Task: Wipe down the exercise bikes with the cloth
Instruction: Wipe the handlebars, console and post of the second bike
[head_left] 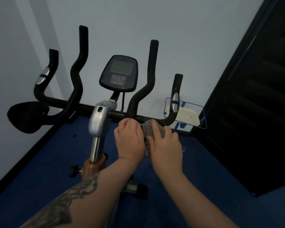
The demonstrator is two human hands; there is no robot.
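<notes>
L hand (129, 140) grips handlebar (152, 63) | R hand (164, 145) holds grey cloth (149, 129) on bar, prob. wrapped | console (119, 73) above

A grey, ribbed cloth (149, 134) sits at centre frame on the black handlebars (148, 76) of a bike (99, 122) with a silver stem and a tan-orange lower column. The console (119, 73), dark grey, carries a pale green-grey screen. Silver sensor pads banded in black mark the outer grips. A dark tattoo patterns the left forearm (67, 201) at lower left. The floor (204, 170) is deep blue, the wall (179, 30) pale grey-blue. At right, a cream box (187, 117) rests in a blue wire rack.
</notes>
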